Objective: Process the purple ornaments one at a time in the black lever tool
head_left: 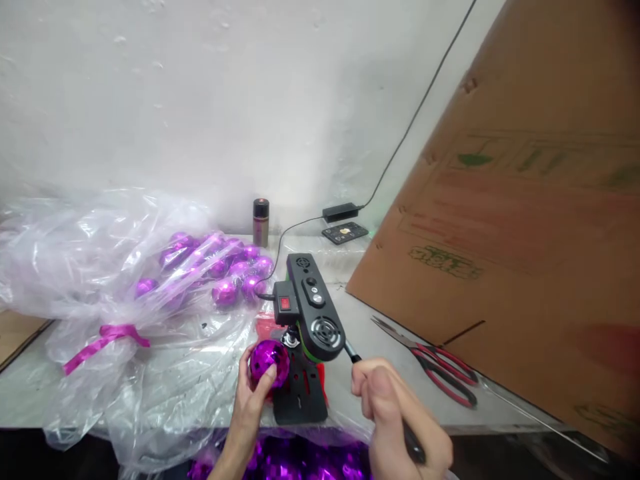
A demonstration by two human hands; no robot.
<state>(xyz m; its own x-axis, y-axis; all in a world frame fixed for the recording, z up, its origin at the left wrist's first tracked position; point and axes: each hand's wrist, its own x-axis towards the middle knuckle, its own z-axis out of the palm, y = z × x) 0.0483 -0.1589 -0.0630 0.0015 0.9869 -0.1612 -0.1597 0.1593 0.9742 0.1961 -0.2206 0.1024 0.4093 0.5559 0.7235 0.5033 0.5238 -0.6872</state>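
My left hand [249, 393] is wrapped around a shiny purple mirror ball [269, 363], thumb across its front, beside a black machine [315, 303]. The machine has round vented ends, buttons, a red switch [285, 303] and a slotted black base plate [301, 393]. In my right hand [400, 417] is a black-handled rod [414, 443], fingers closed around the grip. Its metal shaft reaches the machine's right side; whether it is joined there I cannot tell. Red material shows around the base plate.
Left lies a clear plastic bag [105, 247] with several purple balls [225, 292] and a pink ribbon [107, 341]. Behind stand a bottle [261, 223], power adapter [341, 212] and phone [345, 232]. Red-handled snips [440, 370] lie before a big cardboard box [525, 220]. More purple balls [295, 460] sit below the table edge.
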